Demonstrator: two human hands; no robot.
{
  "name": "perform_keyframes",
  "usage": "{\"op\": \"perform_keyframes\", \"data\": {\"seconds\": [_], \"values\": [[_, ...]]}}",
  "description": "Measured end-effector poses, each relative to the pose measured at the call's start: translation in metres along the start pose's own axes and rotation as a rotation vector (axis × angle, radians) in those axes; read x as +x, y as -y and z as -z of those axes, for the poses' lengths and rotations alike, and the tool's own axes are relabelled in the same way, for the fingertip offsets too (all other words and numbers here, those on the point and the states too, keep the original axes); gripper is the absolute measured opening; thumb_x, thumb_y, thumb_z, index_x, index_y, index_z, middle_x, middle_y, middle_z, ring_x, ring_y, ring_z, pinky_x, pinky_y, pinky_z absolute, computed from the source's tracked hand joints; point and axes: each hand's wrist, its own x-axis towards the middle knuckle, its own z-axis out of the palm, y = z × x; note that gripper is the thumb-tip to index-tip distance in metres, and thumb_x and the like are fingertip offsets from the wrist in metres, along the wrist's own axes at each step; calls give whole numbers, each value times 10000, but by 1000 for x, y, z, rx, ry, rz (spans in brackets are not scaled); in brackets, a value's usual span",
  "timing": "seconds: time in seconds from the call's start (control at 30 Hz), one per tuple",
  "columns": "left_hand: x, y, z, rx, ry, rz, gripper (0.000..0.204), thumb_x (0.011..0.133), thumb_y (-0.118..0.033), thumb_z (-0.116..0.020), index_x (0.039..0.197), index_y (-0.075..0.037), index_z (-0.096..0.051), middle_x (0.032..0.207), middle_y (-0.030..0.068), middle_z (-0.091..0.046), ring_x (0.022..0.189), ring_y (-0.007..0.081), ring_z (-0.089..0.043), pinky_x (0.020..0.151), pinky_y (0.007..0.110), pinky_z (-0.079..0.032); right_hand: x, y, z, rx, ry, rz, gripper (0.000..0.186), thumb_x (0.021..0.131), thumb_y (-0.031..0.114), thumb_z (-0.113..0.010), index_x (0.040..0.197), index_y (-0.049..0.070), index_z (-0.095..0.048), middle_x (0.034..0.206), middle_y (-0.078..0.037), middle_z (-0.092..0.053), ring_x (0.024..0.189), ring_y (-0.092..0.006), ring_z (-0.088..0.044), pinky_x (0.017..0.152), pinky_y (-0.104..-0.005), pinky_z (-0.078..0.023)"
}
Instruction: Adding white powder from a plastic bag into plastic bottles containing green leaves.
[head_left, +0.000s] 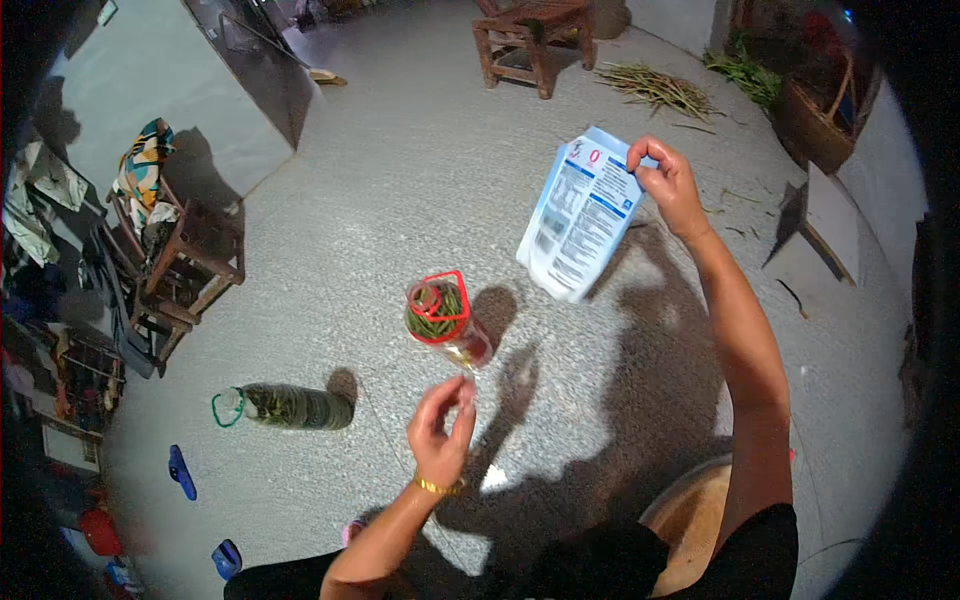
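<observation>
Gripping the upper right corner of a blue and white bag (578,225), the right hand (672,190) had its thumb and bent fingers closed on the edge. The bag hung tilted above the floor (360,190), its lower end toward the left, with printed panels facing up. The left hand (441,437), a gold-coloured band (440,487) at its wrist, was held narrow, its fingertips close to the thumb; whether anything small lay between them I could not tell. Just beyond those fingertips was a clear jar (470,349) with a red handle (463,292), packed with green stalks (431,325) near the top. The bag was to the right of the jar and farther out, apart from it.

To the left of the jar was a bottle (310,408) with a green handle (228,406) and dark green contents. Near it were two blue slippers (181,473). Loose stems (660,88) lay beside a wooden stool (536,42).
</observation>
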Motion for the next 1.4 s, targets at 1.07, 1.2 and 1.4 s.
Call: {"op": "perform_keyframes", "data": {"seconds": [1.07,1.2,1.4], "values": [[47,-16,-27,-319,-186,-6,395,730,-27,-616,1101,-49,-482,884,-8,-476,754,53,-439,640,170,-403,-110,100,-126,1006,-233,-386,374,849,202,-498,1159,18,-399,1098,-80,-513,969,-170,-519,826,-312,-433],[71,11,26,-178,-372,-86,338,758,-85,-604,1083,-49,-519,880,-4,-515,809,88,-473,686,225,-415,-109,83,-109,774,-162,-413,366,830,238,-538,1108,18,-449,1003,-22,-553,819,-74,-540,654,-205,-454],[156,20,91,-126,113,-9,411,724,-150,-671,1085,-12,-529,969,73,-554,872,141,-526,763,262,-436,-94,89,-99,519,-15,-304,400,809,216,-555,1124,4,-431,1053,-78,-540,943,-142,-513,842,-278,-391]]}}
